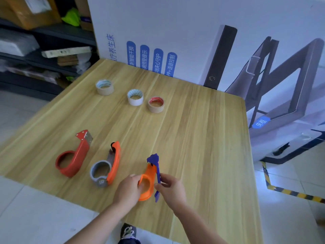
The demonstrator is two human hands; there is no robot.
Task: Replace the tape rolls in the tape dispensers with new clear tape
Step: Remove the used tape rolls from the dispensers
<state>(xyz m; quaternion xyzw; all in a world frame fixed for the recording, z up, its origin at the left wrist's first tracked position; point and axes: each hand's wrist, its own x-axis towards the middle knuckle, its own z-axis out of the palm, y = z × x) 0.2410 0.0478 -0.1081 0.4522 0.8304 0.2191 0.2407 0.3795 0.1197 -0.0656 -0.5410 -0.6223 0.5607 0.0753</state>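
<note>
Three tape dispensers lie near the front of the wooden table (193, 138): a red one (73, 159) at the left, a grey and orange one (107, 166) in the middle, an orange and purple one (150, 178) at the right. My left hand (128, 189) grips the orange ring of the right dispenser. My right hand (171, 187) pinches its purple handle. Three tape rolls stand farther back: a beige roll (104, 87), a white roll (135, 97), and a tan roll with a red core (156, 104).
A large printed cardboard box (193, 32) stands along the table's far edge. Dark shelves (35, 50) with boxes and papers are at the back left. Yellow and black floor tape (281, 189) runs on the tiled floor to the right. A shoe (128, 231) shows below the table's front edge.
</note>
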